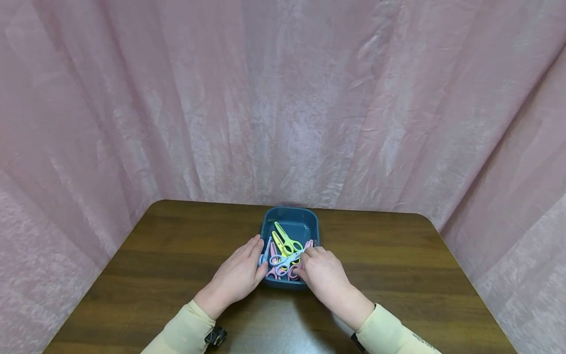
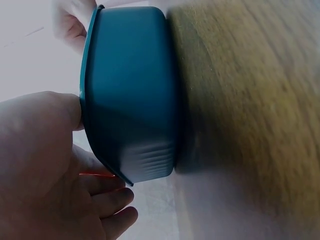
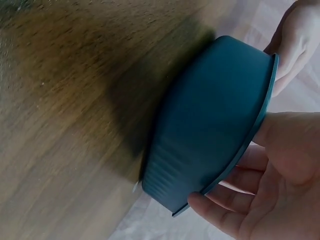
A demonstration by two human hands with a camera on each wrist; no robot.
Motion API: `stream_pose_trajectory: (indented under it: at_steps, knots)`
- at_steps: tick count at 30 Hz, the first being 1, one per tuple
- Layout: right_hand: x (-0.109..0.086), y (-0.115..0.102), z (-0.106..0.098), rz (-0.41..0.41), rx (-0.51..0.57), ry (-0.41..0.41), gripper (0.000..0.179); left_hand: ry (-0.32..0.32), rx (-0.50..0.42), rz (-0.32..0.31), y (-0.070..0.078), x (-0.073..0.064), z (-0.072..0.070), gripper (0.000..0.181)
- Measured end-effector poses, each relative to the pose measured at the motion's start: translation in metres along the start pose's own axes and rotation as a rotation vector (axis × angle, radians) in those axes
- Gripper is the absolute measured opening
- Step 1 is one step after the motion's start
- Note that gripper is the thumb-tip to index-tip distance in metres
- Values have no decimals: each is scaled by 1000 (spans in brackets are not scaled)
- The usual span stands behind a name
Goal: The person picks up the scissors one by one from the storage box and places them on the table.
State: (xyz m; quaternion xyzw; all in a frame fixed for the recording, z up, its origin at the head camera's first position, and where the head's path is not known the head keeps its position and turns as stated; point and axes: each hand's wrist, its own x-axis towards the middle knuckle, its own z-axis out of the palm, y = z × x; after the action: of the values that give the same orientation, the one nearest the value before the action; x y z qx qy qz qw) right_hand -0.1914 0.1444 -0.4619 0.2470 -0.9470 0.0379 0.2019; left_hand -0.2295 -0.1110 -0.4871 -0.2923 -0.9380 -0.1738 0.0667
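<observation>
A dark teal plastic bin (image 1: 289, 212) stands on the table, holding several small scissors. Among them are green scissors (image 1: 288, 239), yellow scissors (image 1: 278, 242), light blue scissors (image 1: 283, 264) and pink scissors (image 1: 272, 272). My left hand (image 1: 237, 271) rests along the bin's left rim, its fingers fairly straight and its thumb over the edge. Over the right rim reaches my right hand (image 1: 325, 275), fingers bent, beside the light blue and pink scissors. The right wrist view shows its thumb and several fingers passing behind the rim, so whether it pinches any scissors is hidden.
The brown wooden table (image 1: 389, 260) extends to both sides of the bin. A pink velvet curtain (image 1: 283, 108) hangs behind its far edge and along the sides. The bin sits close to that far edge.
</observation>
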Motion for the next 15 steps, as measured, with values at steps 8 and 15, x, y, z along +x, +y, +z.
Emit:
stream_pose_trajectory:
  at_steps: [8, 15]
  knots:
    - [9, -4, -10, -16, -81, -65, 36, -2, 7, -3, 0, 2, 0, 66]
    - [23, -9, -12, 17, -128, -280, 39, 1, -16, -8, 2, 0, 1, 65]
